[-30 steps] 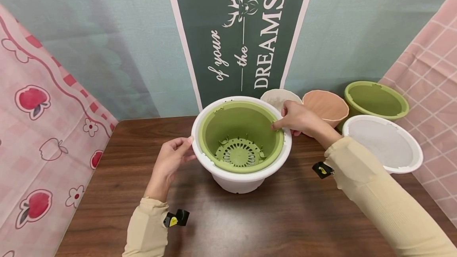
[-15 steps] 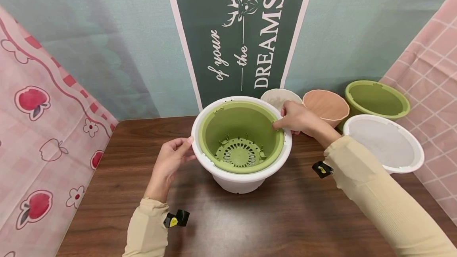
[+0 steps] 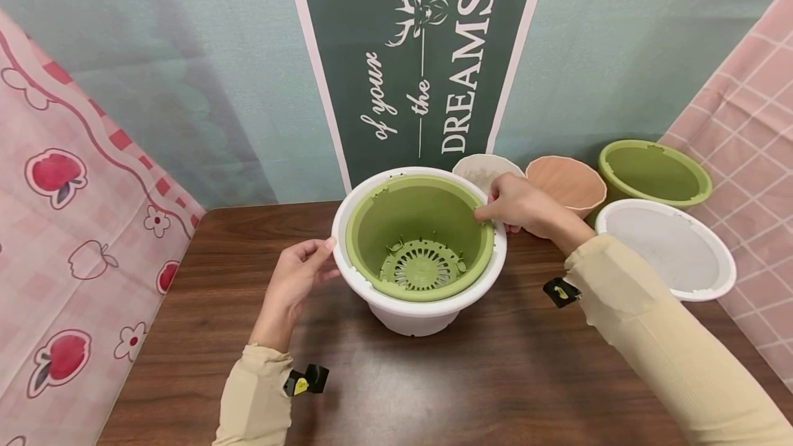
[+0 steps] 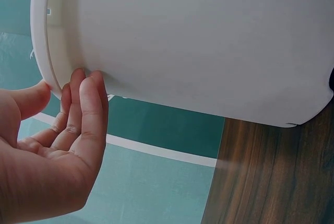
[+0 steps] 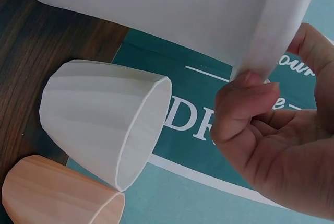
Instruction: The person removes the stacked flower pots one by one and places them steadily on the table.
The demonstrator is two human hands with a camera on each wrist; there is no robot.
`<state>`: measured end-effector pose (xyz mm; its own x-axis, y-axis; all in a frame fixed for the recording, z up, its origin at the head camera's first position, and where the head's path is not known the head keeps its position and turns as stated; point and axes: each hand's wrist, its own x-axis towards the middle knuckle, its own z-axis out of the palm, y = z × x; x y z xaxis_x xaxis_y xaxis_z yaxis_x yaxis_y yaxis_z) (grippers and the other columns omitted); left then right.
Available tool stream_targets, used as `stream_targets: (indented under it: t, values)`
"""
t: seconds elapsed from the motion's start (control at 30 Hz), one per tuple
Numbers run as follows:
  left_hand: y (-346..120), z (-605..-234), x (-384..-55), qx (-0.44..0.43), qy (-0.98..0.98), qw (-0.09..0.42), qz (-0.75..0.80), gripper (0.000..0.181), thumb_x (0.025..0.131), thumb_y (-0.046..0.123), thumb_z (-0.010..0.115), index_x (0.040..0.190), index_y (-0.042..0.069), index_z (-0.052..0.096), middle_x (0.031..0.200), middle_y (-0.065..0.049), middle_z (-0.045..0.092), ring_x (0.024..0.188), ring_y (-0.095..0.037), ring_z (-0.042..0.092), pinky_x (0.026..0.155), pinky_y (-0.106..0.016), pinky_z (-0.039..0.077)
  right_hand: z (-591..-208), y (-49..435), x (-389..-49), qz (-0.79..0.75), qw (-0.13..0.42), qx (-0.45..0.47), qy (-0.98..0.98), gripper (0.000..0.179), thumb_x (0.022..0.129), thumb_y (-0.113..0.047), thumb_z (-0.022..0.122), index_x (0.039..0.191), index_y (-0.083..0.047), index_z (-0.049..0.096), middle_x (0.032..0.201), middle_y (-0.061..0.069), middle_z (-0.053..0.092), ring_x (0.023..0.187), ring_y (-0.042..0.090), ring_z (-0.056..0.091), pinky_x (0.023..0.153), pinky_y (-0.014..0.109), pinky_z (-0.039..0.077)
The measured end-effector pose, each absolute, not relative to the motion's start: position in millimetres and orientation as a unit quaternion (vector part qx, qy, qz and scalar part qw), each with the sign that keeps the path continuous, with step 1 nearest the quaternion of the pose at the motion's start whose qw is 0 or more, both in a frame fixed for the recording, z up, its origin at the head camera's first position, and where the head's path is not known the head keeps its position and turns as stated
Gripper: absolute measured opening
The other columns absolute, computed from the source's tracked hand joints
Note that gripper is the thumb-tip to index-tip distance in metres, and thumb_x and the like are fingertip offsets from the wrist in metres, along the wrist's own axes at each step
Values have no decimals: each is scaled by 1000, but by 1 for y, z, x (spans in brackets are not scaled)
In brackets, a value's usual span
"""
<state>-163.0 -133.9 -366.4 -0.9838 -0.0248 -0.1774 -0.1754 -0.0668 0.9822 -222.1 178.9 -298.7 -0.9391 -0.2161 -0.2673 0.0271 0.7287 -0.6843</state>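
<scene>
A green plastic flowerpot (image 3: 365,239) with a slotted bottom sits inside a larger white flowerpot (image 3: 414,322) on the wooden table. My left hand (image 3: 301,267) holds the white pot's rim at its left side, thumb at the edge and fingers underneath. In the left wrist view those fingers (image 4: 93,109) reach the white outer wall. Across from it, my right hand (image 3: 517,204) has its thumb over the green pot's rim, on the inner wall. The right wrist view shows its curled fingers (image 5: 235,106) under the white rim, so both rims lie in its grip.
Behind the right hand stand a cream pot (image 3: 486,169) and a peach pot (image 3: 566,184). Further right are another green pot (image 3: 653,172) and another white pot (image 3: 665,250), beside a pink curtain (image 3: 752,198). A teal cloth (image 3: 260,88) hangs at the table's back edge.
The green pot has tilted and shifted slightly right inside the white one, its slotted bottom now further right. My right hand has moved very little; the left hand and white pot look still.
</scene>
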Motion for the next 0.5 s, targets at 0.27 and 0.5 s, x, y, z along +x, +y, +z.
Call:
stream_targets:
  t: [0.27, 0.5]
  values:
    - [-134, -367, -163, -73, 676, 54, 732, 24, 92, 10, 54, 98, -14, 54, 83, -5, 60, 76, -10, 61, 69, -26, 56, -298, 176, -223, -374, 170, -52, 910, 15, 72, -2, 62, 67, 0, 47, 53, 2, 43, 42, 10, 40, 38, 21, 34]
    - [-135, -366, -163, -72, 677, 54, 730, 26, 92, 11, 54, 99, -14, 54, 84, -5, 60, 76, -10, 61, 70, -27, 56, -296, 174, -224, -364, 164, -54, 915, 15, 72, -2, 62, 66, 1, 49, 51, 0, 41, 40, 8, 36, 36, 19, 31]
